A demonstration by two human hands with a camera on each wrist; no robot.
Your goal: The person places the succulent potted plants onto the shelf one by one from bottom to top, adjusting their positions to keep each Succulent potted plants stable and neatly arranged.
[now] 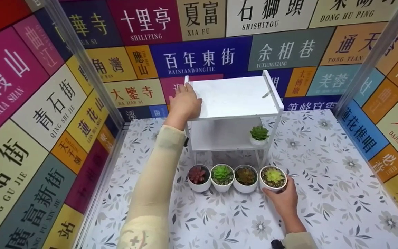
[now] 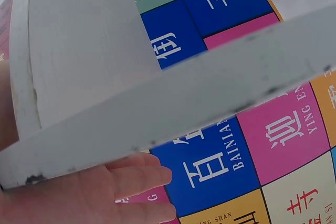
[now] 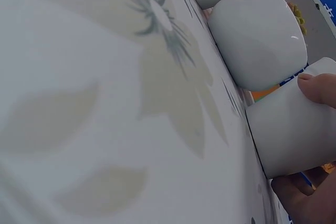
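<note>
In the head view my left hand point(image 1: 186, 102) rests on the upper left edge of a small white two-tier rack point(image 1: 233, 97). Its fingers look straight in the left wrist view, reaching past the rack's white side rail point(image 2: 173, 98). Low at the right, my right hand point(image 1: 285, 199) grips a white pot with a yellow-green succulent point(image 1: 273, 177). In the right wrist view, the thumb point(image 3: 320, 87) presses that pot's side while fingers lie under it. The pot's base is close to the tablecloth; whether it touches is unclear.
Three potted succulents stand in a row before the rack: dark red point(image 1: 199, 177), green point(image 1: 222, 176) and brownish point(image 1: 245, 178). Another green succulent point(image 1: 259, 134) sits at the right of the rack's lower shelf. Sign-printed walls point(image 1: 199, 55) enclose the floral tablecloth point(image 1: 226, 221).
</note>
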